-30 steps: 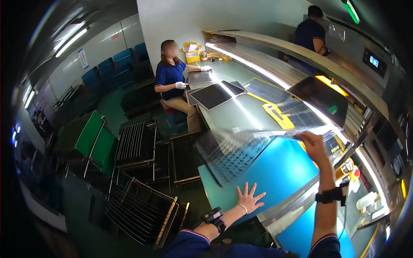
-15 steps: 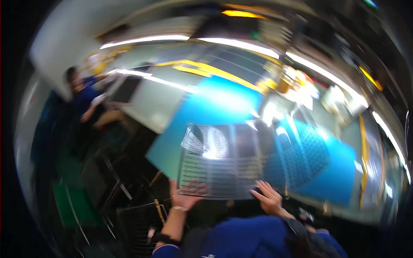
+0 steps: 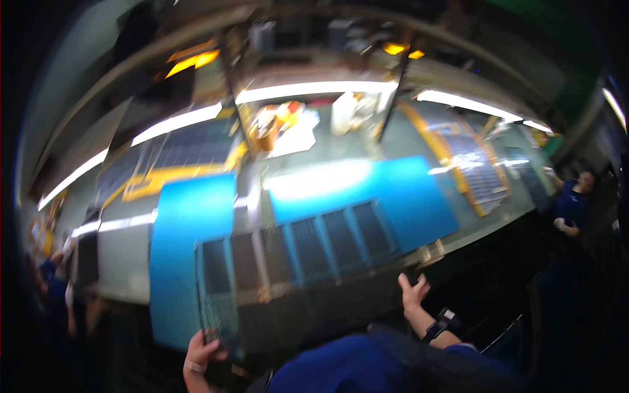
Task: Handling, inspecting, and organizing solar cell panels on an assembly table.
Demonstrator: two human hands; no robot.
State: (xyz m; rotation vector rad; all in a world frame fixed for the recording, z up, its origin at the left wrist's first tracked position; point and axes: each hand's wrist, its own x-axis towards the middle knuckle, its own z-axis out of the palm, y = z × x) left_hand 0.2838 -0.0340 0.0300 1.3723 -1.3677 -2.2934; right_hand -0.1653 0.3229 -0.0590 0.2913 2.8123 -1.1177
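Observation:
A large see-through plastic tray with rows of fine pockets, dark where the floor shows through, is tilted in front of me over the bench edge. At its lower left corner my left hand grips it, thumb and fingers closing on the rim. My right hand is at its lower right corner, thumb and fingers on either side of the edge. Blur hides the exact contact there. Behind the tray lie a blue sheet on the left and a wider blue sheet on the right, both on the bench.
Yellow-edged dark panels lie along the bench at left, and another yellow-edged panel at right. A container of small items stands at the back. One person is at right, another at far left. Posts rise behind.
The view has swung to the right, so the bench and blue sheets show further left. My hands have moved further apart in the picture, with the tray between them.

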